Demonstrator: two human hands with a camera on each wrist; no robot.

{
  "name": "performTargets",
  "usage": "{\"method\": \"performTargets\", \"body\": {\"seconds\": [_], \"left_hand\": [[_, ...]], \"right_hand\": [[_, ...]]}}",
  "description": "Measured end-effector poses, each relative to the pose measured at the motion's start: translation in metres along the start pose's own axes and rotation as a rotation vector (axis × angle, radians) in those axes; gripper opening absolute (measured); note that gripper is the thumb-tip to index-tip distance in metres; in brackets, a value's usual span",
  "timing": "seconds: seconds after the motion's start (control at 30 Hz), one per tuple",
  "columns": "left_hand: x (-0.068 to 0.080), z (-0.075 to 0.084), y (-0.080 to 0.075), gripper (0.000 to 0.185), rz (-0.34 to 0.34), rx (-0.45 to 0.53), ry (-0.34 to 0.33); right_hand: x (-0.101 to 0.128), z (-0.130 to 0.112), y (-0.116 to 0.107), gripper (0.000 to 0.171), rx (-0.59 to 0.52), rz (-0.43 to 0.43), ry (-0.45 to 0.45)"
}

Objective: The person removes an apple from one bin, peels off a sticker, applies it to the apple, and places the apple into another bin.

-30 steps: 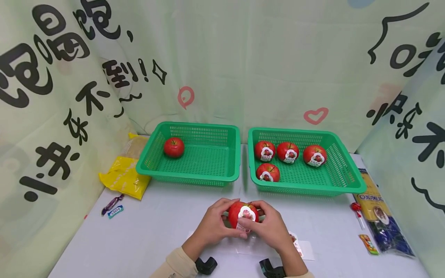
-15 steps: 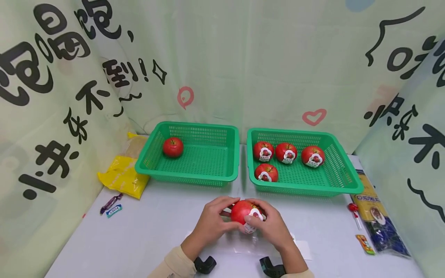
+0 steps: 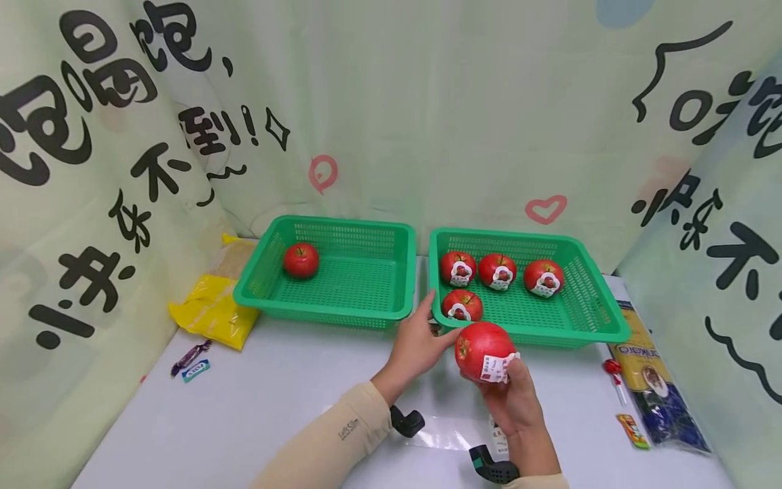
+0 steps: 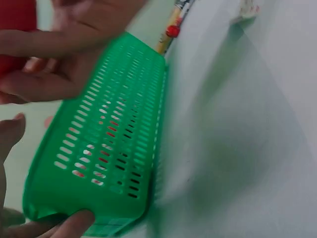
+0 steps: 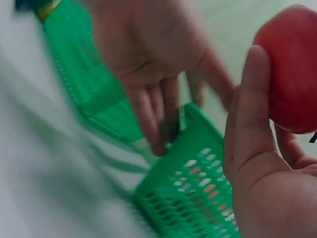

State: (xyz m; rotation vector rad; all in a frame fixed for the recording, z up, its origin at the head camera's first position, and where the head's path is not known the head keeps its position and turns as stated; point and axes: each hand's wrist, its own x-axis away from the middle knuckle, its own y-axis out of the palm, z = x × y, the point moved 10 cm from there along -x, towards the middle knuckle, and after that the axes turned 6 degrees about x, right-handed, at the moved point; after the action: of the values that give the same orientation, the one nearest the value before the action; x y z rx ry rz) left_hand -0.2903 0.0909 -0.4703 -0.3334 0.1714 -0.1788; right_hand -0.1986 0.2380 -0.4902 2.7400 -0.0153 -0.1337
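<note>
A red apple [image 3: 479, 341], with a white printed label on its side, is held up by my right hand [image 3: 516, 405] in front of the right green basket [image 3: 565, 334]. The right wrist view shows the same apple [image 5: 292, 69] between thumb and fingers. My left hand [image 3: 417, 346] reaches to the near left corner of that basket, fingers extended. In the left wrist view its fingertips [image 4: 79, 220] overlap the basket's corner; whether they press on it is hard to tell. Inside that basket sit several labelled apples [image 3: 544, 278].
The left green basket [image 3: 342, 314] holds one apple without a visible label [image 3: 301, 261]. A yellow bag [image 3: 214, 309] and small candies [image 3: 196, 371] lie at left. A lollipop [image 3: 613, 367], a candy [image 3: 632, 431] and a long packet [image 3: 656, 384] lie at right. Clear sheets [image 3: 440, 432] lie in front.
Both hands held the apple earlier. My left hand has let go and moved forward to the right basket's corner; my right hand has carried the apple right and turned it.
</note>
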Motion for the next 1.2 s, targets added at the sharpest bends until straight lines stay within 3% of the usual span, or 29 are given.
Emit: {"method": "performTargets", "body": {"seconds": [0.1, 0.23, 0.37, 0.47, 0.53, 0.6, 0.77, 0.93, 1.2], "left_hand": [[-0.006, 0.004, 0.003, 0.093, 0.072, -0.073, 0.043], [-0.009, 0.008, 0.008, 0.089, 0.088, -0.110, 0.067], [-0.008, 0.010, 0.013, 0.090, 0.056, -0.119, 0.061], [-0.006, 0.009, 0.015, 0.091, 0.038, -0.127, 0.039], [-0.005, 0.008, 0.015, 0.091, 0.031, -0.133, 0.028], [-0.004, 0.007, 0.015, 0.091, 0.030, -0.137, 0.022], [-0.002, 0.004, 0.016, 0.093, 0.020, -0.154, 0.020], [-0.004, 0.005, 0.010, 0.093, 0.042, -0.148, 0.026], [-0.006, 0.002, 0.007, 0.092, 0.044, -0.123, 0.008]], "right_hand": [[0.001, -0.018, -0.001, 0.036, 0.017, -0.018, -0.033], [-0.001, -0.058, -0.012, 0.056, 0.247, 0.009, -0.097], [-0.021, -0.098, -0.030, 0.071, 0.734, 0.097, -0.094], [-0.046, -0.111, -0.045, 0.086, 1.118, 0.137, -0.040], [-0.064, -0.108, -0.055, 0.091, 1.294, 0.133, -0.005], [-0.081, -0.097, -0.063, 0.092, 1.396, 0.113, 0.031], [-0.106, -0.070, -0.075, 0.089, 1.494, 0.046, 0.068], [-0.120, -0.061, -0.073, 0.085, 1.546, 0.018, 0.075], [-0.128, -0.044, -0.076, 0.080, 1.597, -0.025, 0.334]]}}
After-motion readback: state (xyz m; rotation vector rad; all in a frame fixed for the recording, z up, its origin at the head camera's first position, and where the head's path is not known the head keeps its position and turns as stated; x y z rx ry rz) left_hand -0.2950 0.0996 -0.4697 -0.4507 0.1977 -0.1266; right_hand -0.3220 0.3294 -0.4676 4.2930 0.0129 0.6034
